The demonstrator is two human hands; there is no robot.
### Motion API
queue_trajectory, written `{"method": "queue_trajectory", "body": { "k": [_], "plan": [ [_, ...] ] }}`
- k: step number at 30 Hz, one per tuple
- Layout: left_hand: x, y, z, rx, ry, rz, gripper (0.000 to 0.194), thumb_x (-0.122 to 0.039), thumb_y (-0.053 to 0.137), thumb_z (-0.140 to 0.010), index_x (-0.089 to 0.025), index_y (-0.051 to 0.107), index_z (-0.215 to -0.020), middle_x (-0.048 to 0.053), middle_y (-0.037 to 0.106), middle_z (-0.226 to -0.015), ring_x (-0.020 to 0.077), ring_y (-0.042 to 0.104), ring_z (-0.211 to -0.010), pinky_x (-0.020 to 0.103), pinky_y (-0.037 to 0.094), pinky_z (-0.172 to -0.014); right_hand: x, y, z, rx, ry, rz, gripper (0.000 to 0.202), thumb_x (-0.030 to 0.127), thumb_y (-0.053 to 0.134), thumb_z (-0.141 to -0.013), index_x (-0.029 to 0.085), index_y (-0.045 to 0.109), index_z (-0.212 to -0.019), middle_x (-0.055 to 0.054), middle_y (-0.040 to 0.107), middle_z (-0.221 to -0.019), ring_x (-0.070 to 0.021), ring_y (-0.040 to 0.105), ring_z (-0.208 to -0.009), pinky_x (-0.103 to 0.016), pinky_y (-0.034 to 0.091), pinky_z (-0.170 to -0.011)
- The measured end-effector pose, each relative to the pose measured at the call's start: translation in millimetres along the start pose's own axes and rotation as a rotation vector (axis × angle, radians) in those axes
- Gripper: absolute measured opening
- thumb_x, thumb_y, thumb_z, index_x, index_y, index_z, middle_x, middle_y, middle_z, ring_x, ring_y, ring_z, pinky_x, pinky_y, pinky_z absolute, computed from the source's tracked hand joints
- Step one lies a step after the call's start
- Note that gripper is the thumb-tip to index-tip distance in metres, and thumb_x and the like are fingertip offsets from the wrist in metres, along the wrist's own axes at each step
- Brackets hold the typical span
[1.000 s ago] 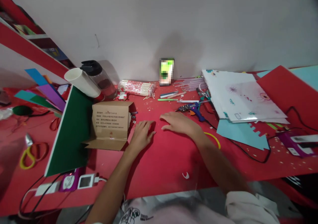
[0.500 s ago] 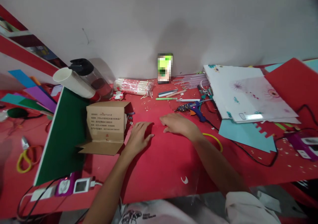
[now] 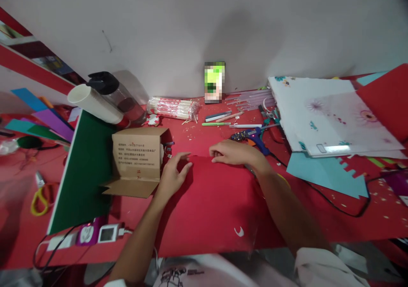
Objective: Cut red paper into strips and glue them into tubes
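Note:
My left hand [image 3: 174,174] is over the far left part of a smooth red sheet [image 3: 207,210] on the table, its thumb and fingers apart, with nothing visible in it. Opposite it, my right hand [image 3: 232,154] has its fingers curled inward near the sheet's far edge; whatever they grip, if anything, is hidden. A blue glue gun [image 3: 255,137] lies just beyond my right hand. Under my right forearm a yellow handle [image 3: 283,180] partly shows. To the left of my left hand stands an opened cardboard box [image 3: 137,155].
Behind my hands lie wrapped sticks [image 3: 172,108], loose straws [image 3: 223,116] and a phone [image 3: 214,83] against the wall. A green board [image 3: 86,172], paper cup [image 3: 95,104] and scissors [image 3: 40,198] are left. Patterned folders [image 3: 331,113] and a light-blue sheet [image 3: 325,174] lie right.
My right hand's fingers have curled in from a flatter pose. The view has shifted slightly, and more of the scissors-like yellow handle is covered by my right forearm.

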State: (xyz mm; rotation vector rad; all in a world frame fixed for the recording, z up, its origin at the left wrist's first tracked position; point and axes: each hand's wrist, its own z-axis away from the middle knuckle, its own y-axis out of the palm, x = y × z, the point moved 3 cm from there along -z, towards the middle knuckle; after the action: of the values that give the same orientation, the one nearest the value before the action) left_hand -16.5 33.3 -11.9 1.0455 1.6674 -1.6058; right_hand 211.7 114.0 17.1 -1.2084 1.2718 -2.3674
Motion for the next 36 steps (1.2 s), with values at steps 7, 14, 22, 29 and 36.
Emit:
{"method": "queue_trajectory", "body": {
  "k": [7,14,22,29,36],
  "plan": [
    [12,3.8,0,-0.017,-0.094,0.062,0.026,-0.038,0.066,-0.093,-0.02,0.072,-0.111,0.007,0.079,-0.095,0.0213,0.075,-0.09,0.035,0.057,-0.086,-7,-9,1,-0.092,0.011,-0.131,0.008,0.026,0.067,-0.091,0.02,0.065,-0.095,-0.003,0.072,-0.089,-0.0166,0.061,-0.075,-0.026,0.035,-0.066],
    [19,6.0,1,-0.044,-0.117,0.112,0.03,-0.038,0.066,-0.092,-0.016,0.075,-0.111,0.01,0.08,-0.1,0.0226,0.076,-0.094,0.036,0.058,-0.091,-2,-14,3,-0.101,0.03,-0.134,0.017,0.032,0.067,-0.091,0.019,0.07,-0.103,-0.006,0.074,-0.093,-0.0193,0.063,-0.079,-0.027,0.037,-0.07],
    [19,5.5,1,-0.07,-0.106,0.106,0.036,-0.037,0.063,-0.094,-0.014,0.075,-0.12,0.011,0.081,-0.105,0.0231,0.076,-0.096,0.038,0.059,-0.092,-3,-14,1,-0.151,-0.017,-0.17,0.019,0.034,0.066,-0.091,0.018,0.071,-0.102,-0.007,0.074,-0.095,-0.0198,0.063,-0.079,-0.028,0.038,-0.072],
    [15,3.7,1,-0.098,-0.061,0.073,0.038,-0.036,0.061,-0.096,-0.015,0.074,-0.124,0.012,0.078,-0.119,0.0252,0.075,-0.11,0.042,0.058,-0.102,-3,-13,-1,-0.156,-0.041,-0.181,0.019,0.035,0.065,-0.09,0.018,0.072,-0.097,-0.006,0.073,-0.088,-0.0199,0.062,-0.077,-0.029,0.037,-0.068],
    [11,3.3,-1,-0.095,-0.038,0.066,0.038,-0.034,0.059,-0.097,-0.016,0.073,-0.127,0.011,0.076,-0.127,0.0238,0.071,-0.119,0.041,0.054,-0.108,0,-9,-6,-0.137,-0.022,-0.336,0.021,0.036,0.06,-0.091,0.018,0.071,-0.091,-0.006,0.075,-0.084,-0.0191,0.065,-0.076,-0.029,0.041,-0.069]
  ]
}}
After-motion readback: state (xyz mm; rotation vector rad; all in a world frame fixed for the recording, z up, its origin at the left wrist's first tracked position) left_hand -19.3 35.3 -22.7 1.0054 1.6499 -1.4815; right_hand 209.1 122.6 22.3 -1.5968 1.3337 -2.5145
